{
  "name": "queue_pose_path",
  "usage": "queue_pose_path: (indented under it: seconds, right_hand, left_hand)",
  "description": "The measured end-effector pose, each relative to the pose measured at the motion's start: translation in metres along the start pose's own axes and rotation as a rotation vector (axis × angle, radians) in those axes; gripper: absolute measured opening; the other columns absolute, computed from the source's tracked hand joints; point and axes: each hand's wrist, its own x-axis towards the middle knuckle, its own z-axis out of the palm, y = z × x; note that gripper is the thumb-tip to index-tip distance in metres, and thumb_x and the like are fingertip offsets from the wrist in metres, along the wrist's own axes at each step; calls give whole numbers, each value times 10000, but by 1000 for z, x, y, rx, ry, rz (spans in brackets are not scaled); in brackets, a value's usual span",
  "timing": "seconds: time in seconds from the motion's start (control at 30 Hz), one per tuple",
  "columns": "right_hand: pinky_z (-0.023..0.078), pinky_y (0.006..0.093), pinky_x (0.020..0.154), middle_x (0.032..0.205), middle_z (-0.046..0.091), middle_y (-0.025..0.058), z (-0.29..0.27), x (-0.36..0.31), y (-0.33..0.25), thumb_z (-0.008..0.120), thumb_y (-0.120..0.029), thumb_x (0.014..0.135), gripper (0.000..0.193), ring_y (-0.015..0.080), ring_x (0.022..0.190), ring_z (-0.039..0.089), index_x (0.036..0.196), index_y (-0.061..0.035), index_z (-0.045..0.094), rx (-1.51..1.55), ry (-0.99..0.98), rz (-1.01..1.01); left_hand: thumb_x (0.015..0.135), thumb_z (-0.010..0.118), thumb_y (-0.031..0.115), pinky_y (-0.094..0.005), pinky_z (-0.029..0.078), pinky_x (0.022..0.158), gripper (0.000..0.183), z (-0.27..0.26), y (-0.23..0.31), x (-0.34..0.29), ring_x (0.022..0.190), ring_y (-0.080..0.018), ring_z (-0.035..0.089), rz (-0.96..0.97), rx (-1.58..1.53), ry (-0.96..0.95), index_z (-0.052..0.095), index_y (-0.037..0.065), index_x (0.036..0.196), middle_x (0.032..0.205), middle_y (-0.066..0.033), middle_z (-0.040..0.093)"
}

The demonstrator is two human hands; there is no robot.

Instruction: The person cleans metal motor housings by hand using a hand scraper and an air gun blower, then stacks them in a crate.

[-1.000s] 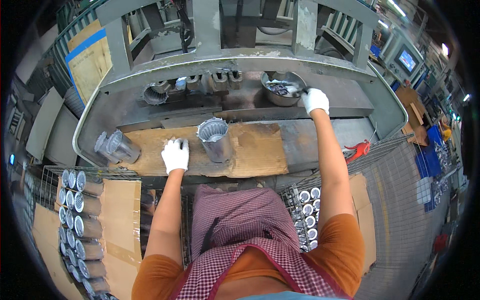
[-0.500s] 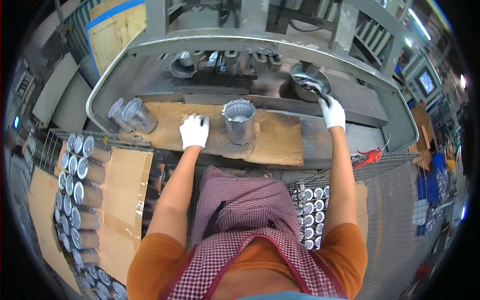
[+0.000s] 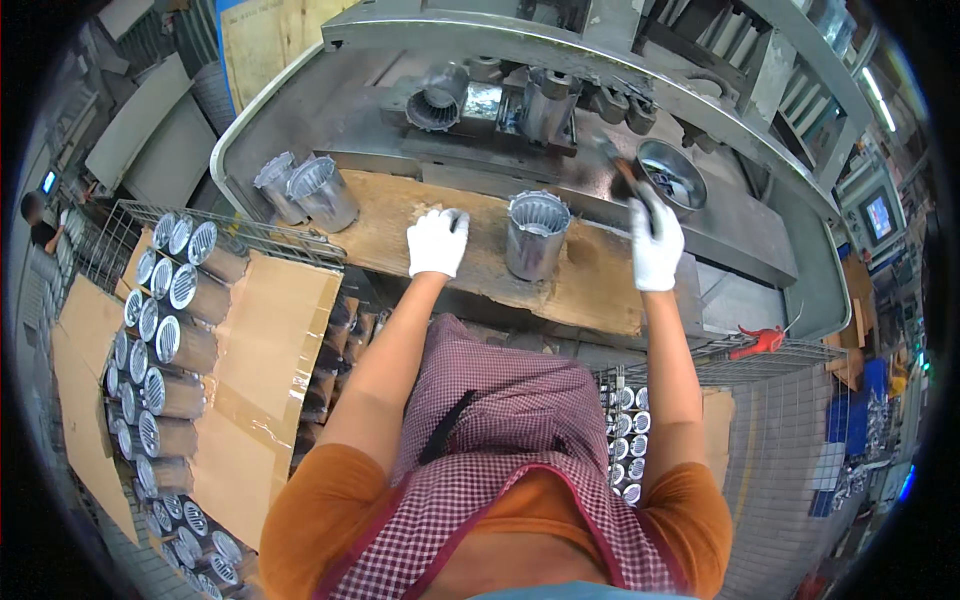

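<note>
My right hand [image 3: 656, 245], in a white glove, grips a brush [image 3: 625, 172] with a brownish handle. The brush's far end is smeared by motion, just left of a round metal pan [image 3: 672, 178] with liquid in it. My left hand [image 3: 437, 243], gloved too, rests on the wooden board [image 3: 385, 215] with its fingers a little bent and nothing visible in them. Between my hands a ribbed metal cylinder [image 3: 537, 237] stands upright on the board. Two similar metal cylinders [image 3: 322, 193] lean together at the board's left end.
Behind the board is a machine bed [image 3: 480, 150] with another cylinder [image 3: 437, 100] lying tilted and one upright [image 3: 549, 105]. A metal frame bar [image 3: 480, 28] crosses above. Stacked cylinders [image 3: 170, 390] and cardboard [image 3: 265, 370] fill the wire basket at left. A red-handled tool [image 3: 762, 342] hangs at right.
My right hand has lifted the brush out of the pan and swung it left. The view has shifted, so the bench appears lower and further right. My left hand still rests on the board.
</note>
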Motion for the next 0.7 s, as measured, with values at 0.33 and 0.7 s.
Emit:
queue_pose_path:
  seconds: [0.33,0.7]
  right_hand:
    - [545,449,744,869,720,150,140,148,-80,492,-469,960,331,340,799,701,1060,-244,713,-398,-352,-69]
    - [529,464,789,921,706,187,33,132,5,632,-385,902,331,386,863,672,957,-76,738,-258,62,4]
  left_hand:
    - [962,516,421,-465,470,875,364,-5,-1,2,990,-323,639,-36,-43,-61,739,140,1024,1035,-118,701]
    - [967,533,410,-466,477,869,355,-3,-5,0,964,-334,640,12,-68,8,735,125,1029,1001,-134,696]
